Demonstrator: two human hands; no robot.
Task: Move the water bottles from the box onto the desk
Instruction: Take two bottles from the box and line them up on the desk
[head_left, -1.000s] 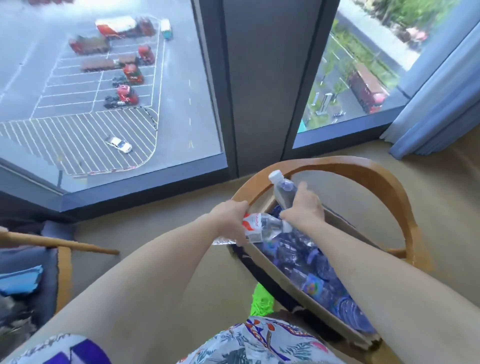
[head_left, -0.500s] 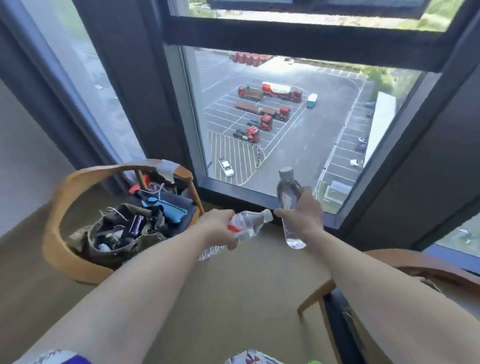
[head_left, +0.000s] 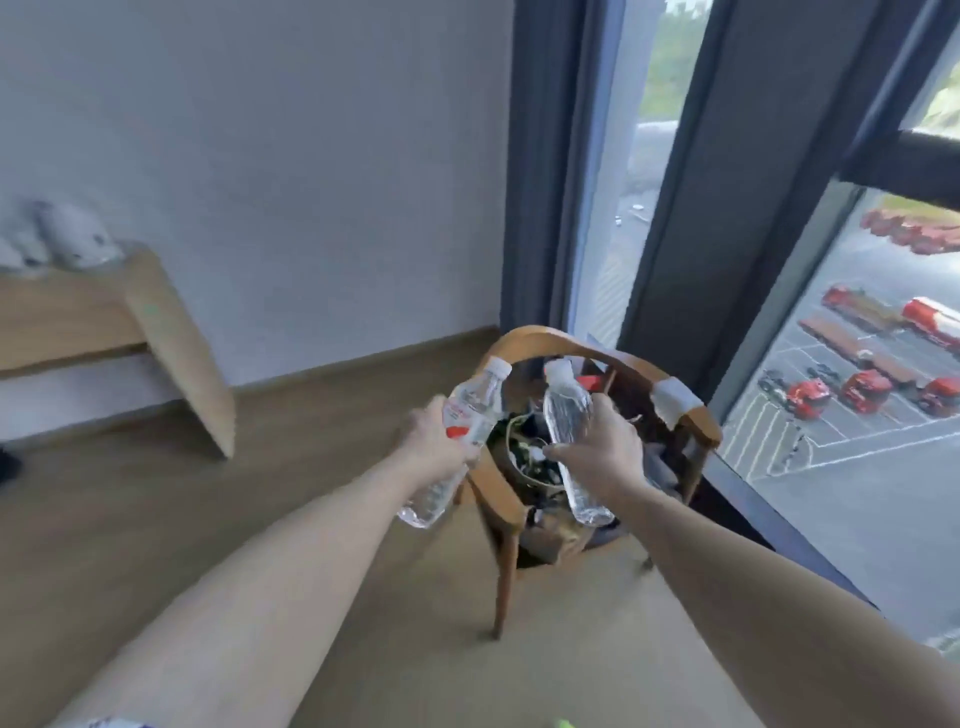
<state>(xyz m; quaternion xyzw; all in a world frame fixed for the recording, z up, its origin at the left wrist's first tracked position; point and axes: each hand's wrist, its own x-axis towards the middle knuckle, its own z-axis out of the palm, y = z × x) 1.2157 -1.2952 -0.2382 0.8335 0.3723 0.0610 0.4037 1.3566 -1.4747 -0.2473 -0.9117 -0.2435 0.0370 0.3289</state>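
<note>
Forearms reach forward from the bottom edge. At about 11 o'clock of centre the left hand (head_left: 434, 441) wraps a red-labelled water bottle (head_left: 457, 439), cap tilted up toward 1 o'clock. At about 1 o'clock the right hand (head_left: 602, 454) grips a clear water bottle (head_left: 569, 415), nearly upright. Both bottles hang in the air over a wooden chair (head_left: 685, 410) piled with tangled, blurred clutter. Farther, at 9 o'clock, a light wooden desk (head_left: 67, 312) stands against the wall, well apart; at 3 o'clock a window (head_left: 857, 441) shows parked red trucks
</note>
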